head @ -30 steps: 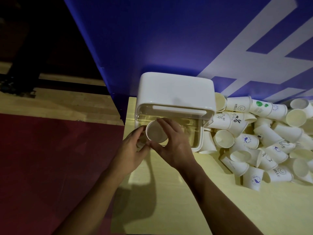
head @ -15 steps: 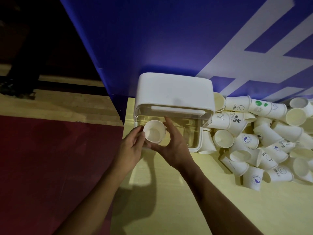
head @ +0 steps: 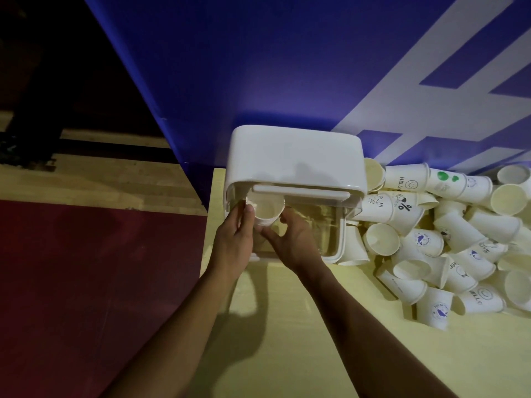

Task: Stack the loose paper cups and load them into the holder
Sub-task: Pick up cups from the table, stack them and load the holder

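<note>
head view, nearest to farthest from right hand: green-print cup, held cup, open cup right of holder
1. held cup, at the right hand's fingertips
2. open cup, just right of the holder
3. green-print cup, far back right

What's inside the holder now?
A cup stack sits at the left end of the holder, gripped by the left hand and right hand. The white lid hides the rear; hands cover the stack's lower part.
</note>
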`<state>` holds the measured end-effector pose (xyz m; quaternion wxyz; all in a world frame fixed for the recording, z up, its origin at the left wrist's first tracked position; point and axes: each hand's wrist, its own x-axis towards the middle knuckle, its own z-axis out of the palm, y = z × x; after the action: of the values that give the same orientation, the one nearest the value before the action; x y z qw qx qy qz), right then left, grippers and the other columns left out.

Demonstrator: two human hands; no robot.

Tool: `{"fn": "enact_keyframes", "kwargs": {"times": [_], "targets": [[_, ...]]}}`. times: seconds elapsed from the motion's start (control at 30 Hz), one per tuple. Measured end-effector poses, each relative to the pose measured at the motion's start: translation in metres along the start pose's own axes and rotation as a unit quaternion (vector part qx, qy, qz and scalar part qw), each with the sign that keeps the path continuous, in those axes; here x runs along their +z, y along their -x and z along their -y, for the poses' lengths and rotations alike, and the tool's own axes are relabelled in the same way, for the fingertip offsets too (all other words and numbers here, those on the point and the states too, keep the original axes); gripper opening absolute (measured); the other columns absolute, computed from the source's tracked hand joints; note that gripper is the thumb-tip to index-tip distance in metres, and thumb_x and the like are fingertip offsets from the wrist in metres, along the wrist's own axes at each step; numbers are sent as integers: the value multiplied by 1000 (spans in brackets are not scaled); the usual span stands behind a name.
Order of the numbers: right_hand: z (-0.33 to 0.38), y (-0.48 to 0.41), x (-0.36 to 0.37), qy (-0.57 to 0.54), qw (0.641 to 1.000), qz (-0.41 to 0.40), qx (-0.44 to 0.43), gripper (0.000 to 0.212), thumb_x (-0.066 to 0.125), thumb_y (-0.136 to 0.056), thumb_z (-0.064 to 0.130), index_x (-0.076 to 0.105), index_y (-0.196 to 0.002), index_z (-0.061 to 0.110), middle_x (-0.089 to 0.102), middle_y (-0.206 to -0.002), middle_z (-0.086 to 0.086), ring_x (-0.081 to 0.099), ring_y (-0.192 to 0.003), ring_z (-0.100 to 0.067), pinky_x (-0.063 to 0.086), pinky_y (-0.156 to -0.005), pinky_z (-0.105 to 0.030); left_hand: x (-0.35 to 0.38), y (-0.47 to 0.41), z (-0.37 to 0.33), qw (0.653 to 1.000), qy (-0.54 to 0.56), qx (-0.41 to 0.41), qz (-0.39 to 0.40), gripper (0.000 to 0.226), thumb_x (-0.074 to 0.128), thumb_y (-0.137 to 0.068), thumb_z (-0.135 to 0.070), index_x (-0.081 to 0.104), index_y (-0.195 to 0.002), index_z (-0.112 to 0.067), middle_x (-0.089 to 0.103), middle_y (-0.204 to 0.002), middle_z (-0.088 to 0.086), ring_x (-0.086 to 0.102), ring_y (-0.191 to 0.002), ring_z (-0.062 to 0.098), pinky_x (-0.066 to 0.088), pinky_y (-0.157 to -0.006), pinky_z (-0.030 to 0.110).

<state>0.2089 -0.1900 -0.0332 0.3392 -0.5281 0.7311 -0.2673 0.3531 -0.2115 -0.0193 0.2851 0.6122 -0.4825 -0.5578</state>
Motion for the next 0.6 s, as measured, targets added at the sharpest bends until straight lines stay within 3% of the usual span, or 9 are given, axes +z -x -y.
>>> {"fn": "enact_keyframes", "kwargs": {"times": [0.1, 0.17, 0.3, 0.43, 0.5, 0.6], "targets": [[5, -17, 0, 47, 999, 3, 27, 60, 74, -87, 56, 65, -131, 14, 70, -125, -7, 64, -117, -23, 49, -91, -31, 5, -11, -11, 999, -28, 4, -23, 38, 36, -108, -52, 64, -115, -28, 71, -103, -1, 69, -98, 18, 50, -80, 20], [7, -22, 1, 62, 998, 11, 29, 63, 73, -87, 58, 64, -132, 14, 71, -126, -8, 64, -118, -25, 49, -93, -33, 7, -14, -14, 999, -23, -8, -35, 36, 37, -108, -49, 63, -106, -26, 69, -95, -7, 68, -98, 19, 46, -77, 21], [6, -24, 2, 28, 998, 27, 40, 70, 74, -85, 60, 60, -137, 15, 68, -132, -7, 62, -124, -24, 51, -98, -34, 6, -14, -8, 999, -9, -34, -28, 62, 31, -101, -68, 68, -117, -22, 73, -101, -5, 67, -103, 15, 50, -90, 32], [2, -4, -6, 22, 997, 44, 58, 93, 78, -82, 58, 36, -156, 20, 59, -145, -6, 53, -135, -25, 48, -107, -43, 0, 4, -1, 999, 2, -50, -22, 84, 28, -87, -89, 58, -141, -33, 68, -133, -1, 62, -126, 18, 48, -109, 47], [-6, 15, -19, 28, 998, 36, 51, 87, 74, -88, 54, 35, -158, 22, 60, -143, -3, 55, -133, -23, 48, -106, -40, -1, 26, 0, 998, 0, -53, -39, 67, 38, -96, -73, 55, -145, -32, 63, -141, -2, 58, -131, 16, 46, -113, 42], [-20, 46, -53, 17, 999, 1, 32, 66, 72, -92, 49, 49, -150, 24, 69, -130, 4, 63, -119, -12, 53, -100, -33, 9, 63, -12, 998, -26, -1, -60, 40, 50, -105, -39, 60, -140, -23, 65, -135, -9, 60, -123, 5, 46, -101, 16]]}}
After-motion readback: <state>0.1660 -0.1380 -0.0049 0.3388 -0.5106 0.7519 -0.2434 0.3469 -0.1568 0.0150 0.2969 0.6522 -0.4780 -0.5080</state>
